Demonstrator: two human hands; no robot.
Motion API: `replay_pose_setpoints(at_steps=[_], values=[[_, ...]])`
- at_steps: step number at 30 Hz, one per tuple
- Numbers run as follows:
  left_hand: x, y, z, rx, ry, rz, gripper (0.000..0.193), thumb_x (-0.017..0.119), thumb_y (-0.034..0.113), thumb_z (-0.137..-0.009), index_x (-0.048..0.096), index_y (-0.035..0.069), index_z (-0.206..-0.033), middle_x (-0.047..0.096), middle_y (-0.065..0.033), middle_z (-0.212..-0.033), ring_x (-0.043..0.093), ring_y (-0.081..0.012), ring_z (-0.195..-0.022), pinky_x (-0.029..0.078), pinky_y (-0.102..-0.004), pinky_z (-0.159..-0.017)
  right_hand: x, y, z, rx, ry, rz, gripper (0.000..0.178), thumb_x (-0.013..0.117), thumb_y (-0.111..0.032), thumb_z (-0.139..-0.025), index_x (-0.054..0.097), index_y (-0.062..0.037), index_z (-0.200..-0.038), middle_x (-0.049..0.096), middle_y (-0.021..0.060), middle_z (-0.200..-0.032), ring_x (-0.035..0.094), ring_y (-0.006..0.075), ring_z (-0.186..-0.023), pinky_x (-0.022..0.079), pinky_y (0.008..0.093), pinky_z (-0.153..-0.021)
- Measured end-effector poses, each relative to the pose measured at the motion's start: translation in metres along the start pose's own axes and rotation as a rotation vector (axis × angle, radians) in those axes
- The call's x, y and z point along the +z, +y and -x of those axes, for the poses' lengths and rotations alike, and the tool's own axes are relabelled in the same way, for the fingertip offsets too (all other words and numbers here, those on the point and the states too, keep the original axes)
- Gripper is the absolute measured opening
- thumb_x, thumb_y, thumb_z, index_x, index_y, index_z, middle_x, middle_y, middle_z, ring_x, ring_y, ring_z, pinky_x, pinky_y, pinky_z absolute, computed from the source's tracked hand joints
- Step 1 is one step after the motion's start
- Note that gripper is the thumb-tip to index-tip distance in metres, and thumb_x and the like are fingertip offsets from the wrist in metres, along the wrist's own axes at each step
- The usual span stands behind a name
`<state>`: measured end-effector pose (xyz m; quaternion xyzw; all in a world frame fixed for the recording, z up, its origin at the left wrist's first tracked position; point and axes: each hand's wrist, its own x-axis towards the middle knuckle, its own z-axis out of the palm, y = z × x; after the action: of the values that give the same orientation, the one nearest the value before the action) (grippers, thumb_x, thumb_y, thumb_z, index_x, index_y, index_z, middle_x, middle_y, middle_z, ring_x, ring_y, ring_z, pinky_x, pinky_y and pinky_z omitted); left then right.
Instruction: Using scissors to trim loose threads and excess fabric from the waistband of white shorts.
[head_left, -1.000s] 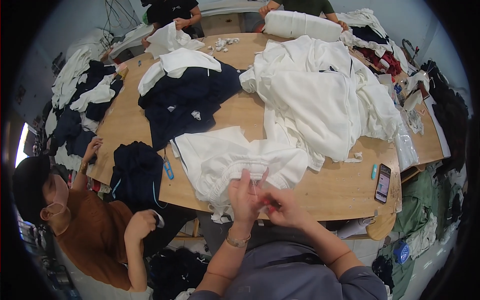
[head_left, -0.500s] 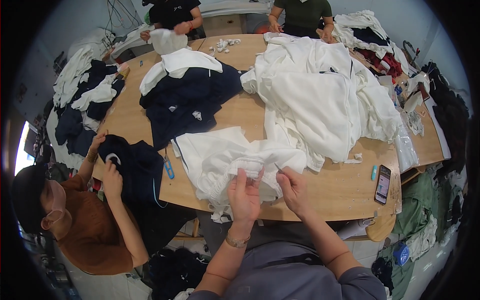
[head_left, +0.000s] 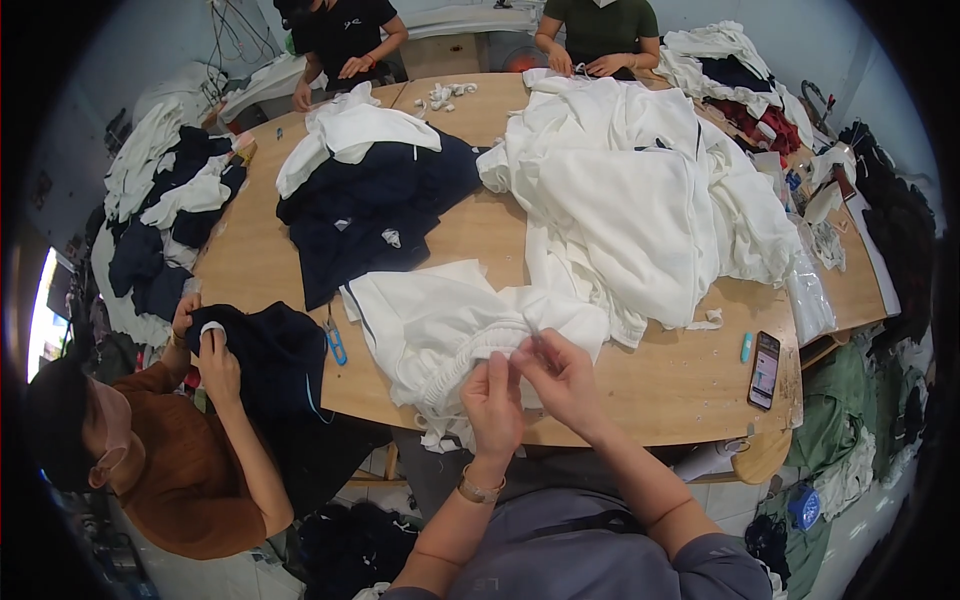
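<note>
White trousers or shorts point(head_left: 425, 310) with a gathered elastic waistband and a dark side stripe lie on the table before me. My left hand point(head_left: 492, 408) pinches the edge of the waistband between thumb and fingers. Close against it, my right hand point(head_left: 560, 385) is closed, fingertips at the same edge. A thin dark tool pokes from the right fingers; its lower part is hidden in the hand, so its kind is unclear. Left of the garment lie blue-handled thread snips point(head_left: 335, 343).
A large pile of white garments point(head_left: 630, 210) stands beyond my hands, with navy garments point(head_left: 385, 200) to its left. A phone point(head_left: 764, 370) and a turquoise stick point(head_left: 746, 346) lie at right. At left a co-worker handles navy cloth point(head_left: 265, 345); two people stand across the table point(head_left: 470, 225).
My right hand has moved left and closer to my left hand at the waistband. The waistband has turned in my fingers. Across the table, a person has lowered a white cloth.
</note>
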<state>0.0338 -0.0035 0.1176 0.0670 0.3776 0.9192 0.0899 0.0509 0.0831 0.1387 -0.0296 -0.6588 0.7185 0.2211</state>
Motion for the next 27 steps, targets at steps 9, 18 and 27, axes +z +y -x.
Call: replay_pose_setpoints(at_steps=[9,18,27], values=[[-0.005,0.001,-0.004,-0.043,0.031,0.044,0.01,0.049,0.005,-0.089,0.055,-0.003,-0.09,0.059,-0.0089,-0.094,0.057,-0.0142,-0.086,0.048,-0.0277,-0.077,-0.007,-0.007,0.005,0.406,-0.062,-0.579,0.014,0.054,-0.016,-0.088,0.05,-0.0059,-0.079,0.041,-0.0063,-0.054,0.029,0.0013,-0.04,0.019,0.0189,-0.037],[-0.003,0.012,-0.012,-0.025,0.05,0.028,0.022,0.041,0.014,-0.093,0.048,-0.003,-0.107,0.058,-0.0107,-0.101,0.058,-0.0162,-0.09,0.049,-0.0302,-0.08,-0.015,-0.021,0.022,-0.218,-0.247,0.142,0.027,0.057,-0.029,-0.085,0.049,-0.0031,-0.081,0.039,-0.004,-0.059,0.034,0.0022,-0.052,0.026,0.019,-0.046],[-0.003,0.016,-0.009,-0.059,0.004,0.094,0.022,0.039,0.015,-0.094,0.049,-0.001,-0.106,0.058,-0.0094,-0.099,0.059,-0.0151,-0.086,0.05,-0.0289,-0.075,-0.017,-0.002,0.009,-0.182,-0.016,0.512,0.025,0.067,-0.022,-0.076,0.054,-0.0005,-0.08,0.05,0.0082,-0.063,0.049,0.0205,-0.05,0.037,0.0296,-0.044]])
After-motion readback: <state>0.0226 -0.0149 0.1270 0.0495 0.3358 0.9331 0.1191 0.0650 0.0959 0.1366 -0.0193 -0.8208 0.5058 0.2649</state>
